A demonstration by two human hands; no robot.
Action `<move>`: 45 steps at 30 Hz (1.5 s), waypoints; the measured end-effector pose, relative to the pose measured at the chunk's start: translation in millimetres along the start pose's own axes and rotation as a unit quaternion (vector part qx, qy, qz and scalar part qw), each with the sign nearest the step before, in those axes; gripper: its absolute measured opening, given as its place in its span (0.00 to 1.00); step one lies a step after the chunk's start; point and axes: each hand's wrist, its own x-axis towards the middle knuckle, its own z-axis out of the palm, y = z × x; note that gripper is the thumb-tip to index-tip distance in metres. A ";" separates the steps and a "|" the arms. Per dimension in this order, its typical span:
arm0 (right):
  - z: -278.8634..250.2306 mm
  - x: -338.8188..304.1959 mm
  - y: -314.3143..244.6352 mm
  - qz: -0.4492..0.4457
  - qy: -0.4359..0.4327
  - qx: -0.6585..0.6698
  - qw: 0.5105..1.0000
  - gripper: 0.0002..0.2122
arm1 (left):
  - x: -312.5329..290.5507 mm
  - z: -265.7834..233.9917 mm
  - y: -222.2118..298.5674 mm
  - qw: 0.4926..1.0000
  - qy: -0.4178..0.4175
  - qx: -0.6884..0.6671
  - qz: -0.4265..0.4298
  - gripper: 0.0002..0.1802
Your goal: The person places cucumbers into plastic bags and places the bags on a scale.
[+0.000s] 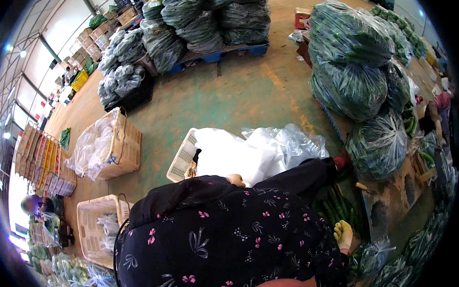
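My left hand (236, 179), pale-gloved, shows just past the dark sleeve, at the near edge of a pile of white plastic sheeting (235, 154). Its fingers are mostly hidden. Clear plastic bags (295, 149) lie beside the sheeting, which covers much of a pale plastic crate (178, 168). Low on the right, my right hand (343, 234) wears a yellowish glove, with the fingers curled in and nothing seen in them. Next to it lie long dark green cucumbers (339, 208), partly covered by my body and leg. My floral dark top (233, 239) hides much of the foreground.
Large clear bags of green vegetables (349, 88) stand stacked at the right; more bags (200, 23) fill a blue pallet (211, 57) at the back. Crates (118, 147) with plastic bags stand at the left. A wooden-handled tool (365, 188) lies on the right-hand platform.
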 end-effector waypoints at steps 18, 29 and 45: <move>1.6 -1.7 0.8 -0.031 0.001 0.032 0.999 0.10 | 16.8 6.2 -4.7 0.999 -0.027 0.014 0.030 0.38; 7.6 -10.0 -9.8 -0.023 0.029 0.010 0.999 0.10 | 39.2 14.8 -14.4 0.999 -0.025 0.023 0.039 0.39; -0.9 -8.7 -3.2 -0.032 0.028 0.003 0.999 0.12 | 25.8 12.1 3.2 0.999 -0.013 0.008 0.037 0.35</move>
